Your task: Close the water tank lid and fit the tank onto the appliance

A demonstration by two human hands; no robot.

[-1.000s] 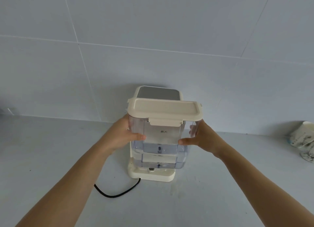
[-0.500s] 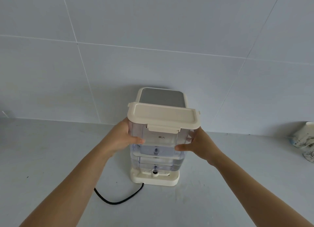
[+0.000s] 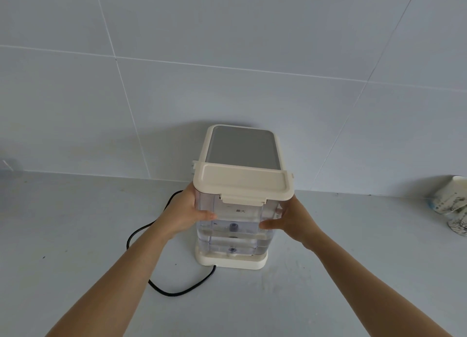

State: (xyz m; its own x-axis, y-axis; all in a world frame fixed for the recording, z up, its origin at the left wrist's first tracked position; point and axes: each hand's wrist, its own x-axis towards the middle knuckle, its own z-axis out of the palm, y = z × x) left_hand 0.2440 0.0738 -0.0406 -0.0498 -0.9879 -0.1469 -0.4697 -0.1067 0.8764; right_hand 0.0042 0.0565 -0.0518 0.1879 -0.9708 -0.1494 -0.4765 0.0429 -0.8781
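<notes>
The clear water tank (image 3: pixel 236 224) with some water in it stands on the cream base of the appliance (image 3: pixel 240 144), against its front. Its cream lid (image 3: pixel 243 182) lies flat on top with the front latch down. My left hand (image 3: pixel 185 211) grips the tank's left side, thumb across the front. On the other side, my right hand (image 3: pixel 290 220) holds the tank the same way. The appliance has a grey top panel and stands against the tiled wall.
A black power cord (image 3: pixel 161 288) loops over the grey counter left of and in front of the appliance. Patterned paper cups (image 3: pixel 452 205) lie at the far right by the wall.
Both hands have lowered the tank and pushed it back; it now sits down on the base, with more of the appliance's grey top showing behind the lid.
</notes>
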